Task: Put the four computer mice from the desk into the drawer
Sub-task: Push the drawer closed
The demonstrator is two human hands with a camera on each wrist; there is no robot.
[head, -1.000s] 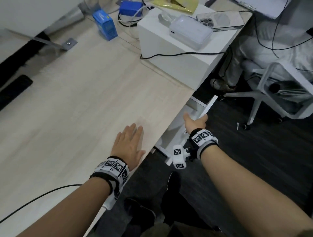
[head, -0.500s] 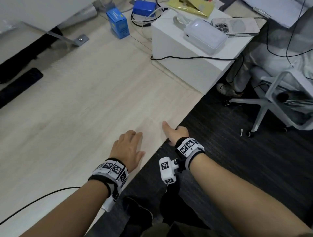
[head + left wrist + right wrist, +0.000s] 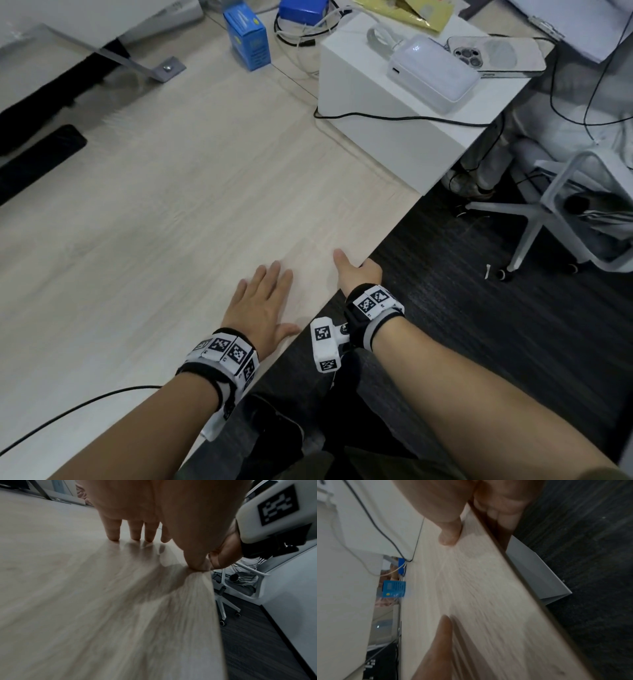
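Drawer now shut; right hand point(image 3: 358, 270) grips the desk point(image 3: 171, 205) edge; left hand point(image 3: 260, 305) lies flat beside it.

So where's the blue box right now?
In the head view, the blue box stands at the far side of the desk, left of the white box.

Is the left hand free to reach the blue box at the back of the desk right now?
Probably yes. The left hand lies flat and holds nothing, and bare desk runs from it to the blue box. Whether the arm stretches that far, I cannot tell.
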